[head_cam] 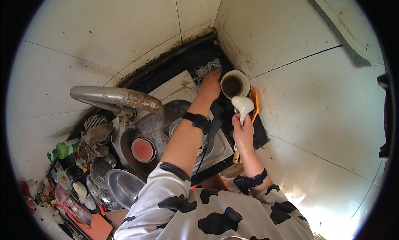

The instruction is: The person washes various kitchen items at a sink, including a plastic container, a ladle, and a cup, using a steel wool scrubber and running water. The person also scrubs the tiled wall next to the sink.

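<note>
My right hand (243,132) grips the handle of a white ladle (242,104), its bowl against the near rim of a white container (245,79) with dark brown inside. My left hand (211,86) reaches to the back corner and touches a tangle of silvery wire scourer (209,68); its fingers are partly hidden. An orange slotted utensil (255,103) lies beside the container, against the wall. In the sink (124,146), left of my left forearm, sits a bowl (143,150) with a pink inside, and more bowls lie partly under that arm.
A metal faucet (118,98) arches over the sink. At the left stand a metal basin (124,187), a strainer (99,172), crumpled cloths (95,140) and a green bottle (64,149). Tiled walls (305,93) meet behind the black counter (187,57). A black-handled pan or utensil (213,130) lies between my arms.
</note>
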`<action>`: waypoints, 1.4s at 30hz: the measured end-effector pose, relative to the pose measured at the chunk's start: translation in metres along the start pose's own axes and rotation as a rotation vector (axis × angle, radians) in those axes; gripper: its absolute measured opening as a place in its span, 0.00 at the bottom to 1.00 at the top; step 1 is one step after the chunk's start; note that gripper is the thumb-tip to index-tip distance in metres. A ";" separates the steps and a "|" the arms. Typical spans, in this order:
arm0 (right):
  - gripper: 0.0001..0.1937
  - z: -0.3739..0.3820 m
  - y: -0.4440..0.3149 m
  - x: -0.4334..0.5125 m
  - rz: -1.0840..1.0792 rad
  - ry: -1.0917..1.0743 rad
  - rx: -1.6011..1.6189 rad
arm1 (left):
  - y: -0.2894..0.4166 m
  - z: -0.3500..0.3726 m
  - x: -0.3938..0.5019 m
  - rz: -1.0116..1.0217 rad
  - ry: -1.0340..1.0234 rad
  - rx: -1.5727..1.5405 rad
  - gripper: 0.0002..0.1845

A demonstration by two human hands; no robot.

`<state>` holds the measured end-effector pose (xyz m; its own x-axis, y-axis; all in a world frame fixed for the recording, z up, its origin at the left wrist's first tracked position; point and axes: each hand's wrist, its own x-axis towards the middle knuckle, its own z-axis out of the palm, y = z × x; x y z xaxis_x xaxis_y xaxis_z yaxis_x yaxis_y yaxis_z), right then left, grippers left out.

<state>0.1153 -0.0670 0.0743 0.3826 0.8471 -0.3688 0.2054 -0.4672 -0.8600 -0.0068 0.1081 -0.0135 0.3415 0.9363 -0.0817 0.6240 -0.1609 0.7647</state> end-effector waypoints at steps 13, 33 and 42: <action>0.27 0.042 -0.014 0.080 0.179 0.170 0.241 | -0.015 -0.021 0.064 0.137 0.300 0.129 0.27; 0.23 -0.036 -0.043 0.006 0.202 -0.085 0.379 | -0.003 0.011 0.039 0.356 0.186 0.146 0.26; 0.20 -0.045 -0.059 0.000 0.263 -0.044 0.421 | 0.011 -0.005 -0.024 0.248 0.134 -0.345 0.28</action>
<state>0.1435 -0.0510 0.1407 0.3325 0.7286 -0.5989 -0.2780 -0.5311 -0.8004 -0.0117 0.0858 0.0004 0.3429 0.9185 0.1972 0.2560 -0.2933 0.9211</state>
